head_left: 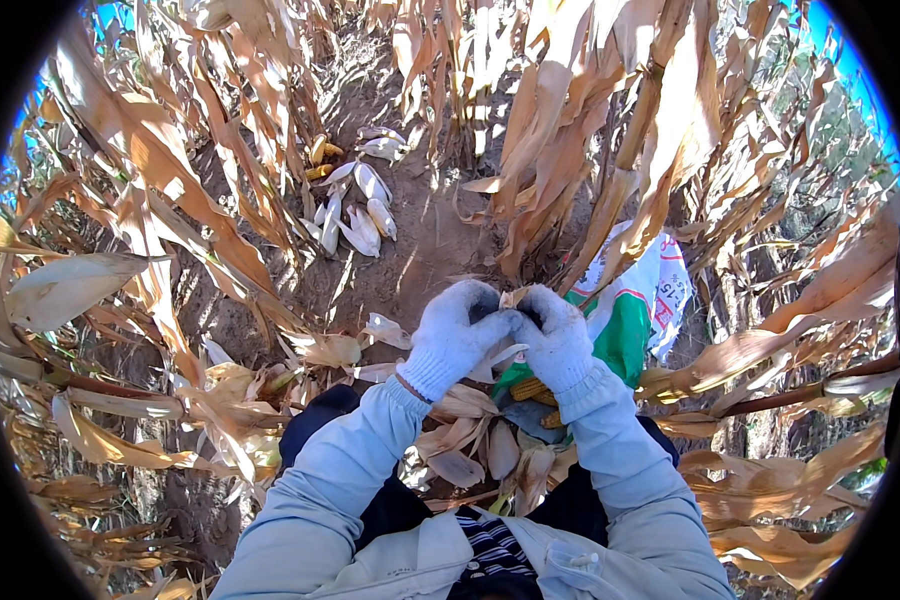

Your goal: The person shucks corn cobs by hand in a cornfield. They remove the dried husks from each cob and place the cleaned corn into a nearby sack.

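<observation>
I have the gloved left hand (pixel 457 335) and right hand (pixel 558 338) nearly together, their fingers curled and pinching a dry husk (pixel 511 298) between them. It's just beside the green-and-white sack (pixel 625 340), with yellow cobs (pixel 532 388) below the right hand.

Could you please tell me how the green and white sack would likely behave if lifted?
The sack would probably sag and fold rather than hold its shape, since its sides look thin and creased. The yellow cobs at its lower left might weigh it down if they are inside, which is unclear, and their rounded shape suggests they could roll.
</observation>
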A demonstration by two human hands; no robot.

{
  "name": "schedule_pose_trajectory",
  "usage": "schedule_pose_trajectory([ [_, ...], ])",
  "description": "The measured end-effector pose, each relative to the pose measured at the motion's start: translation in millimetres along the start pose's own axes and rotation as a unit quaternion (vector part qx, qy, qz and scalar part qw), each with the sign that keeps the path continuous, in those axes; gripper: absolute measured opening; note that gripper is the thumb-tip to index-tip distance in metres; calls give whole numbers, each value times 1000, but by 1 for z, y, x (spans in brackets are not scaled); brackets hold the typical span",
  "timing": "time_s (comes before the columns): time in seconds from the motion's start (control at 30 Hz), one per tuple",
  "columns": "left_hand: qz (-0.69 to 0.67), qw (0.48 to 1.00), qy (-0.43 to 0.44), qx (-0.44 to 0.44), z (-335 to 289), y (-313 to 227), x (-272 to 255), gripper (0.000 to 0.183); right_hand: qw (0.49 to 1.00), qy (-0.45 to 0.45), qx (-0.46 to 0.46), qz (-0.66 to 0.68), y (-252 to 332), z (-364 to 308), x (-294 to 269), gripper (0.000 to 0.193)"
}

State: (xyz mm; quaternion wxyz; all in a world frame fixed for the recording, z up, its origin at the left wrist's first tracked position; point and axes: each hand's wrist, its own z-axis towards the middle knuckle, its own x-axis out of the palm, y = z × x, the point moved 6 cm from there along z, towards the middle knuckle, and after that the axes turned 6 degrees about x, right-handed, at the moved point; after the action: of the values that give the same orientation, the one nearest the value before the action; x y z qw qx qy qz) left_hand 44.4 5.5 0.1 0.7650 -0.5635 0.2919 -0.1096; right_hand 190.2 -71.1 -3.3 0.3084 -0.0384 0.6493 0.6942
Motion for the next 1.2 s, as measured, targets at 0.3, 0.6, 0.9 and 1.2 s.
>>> schedule_pose_trajectory([
  [0.3, 7, 1000, 7, -20, -3, -2, 7, 18, 999, -7, 47, 16, 8, -2, -4, 20],
  [0.6, 9, 988, 115, 103, -34, -43, 42, 16, 976, -121, 161, 86, -38, 36, -34, 28],
  [0.9, 138, 922, 361, -36, -22, -32, -28, 34, 842, -65, 152, 514, -62, 50, -33, 22],
  [1.2, -220, 971, -18, -91, 8, -15, -70, 40, 905, -22, 143, 401, -42, 43, -24, 23],
])
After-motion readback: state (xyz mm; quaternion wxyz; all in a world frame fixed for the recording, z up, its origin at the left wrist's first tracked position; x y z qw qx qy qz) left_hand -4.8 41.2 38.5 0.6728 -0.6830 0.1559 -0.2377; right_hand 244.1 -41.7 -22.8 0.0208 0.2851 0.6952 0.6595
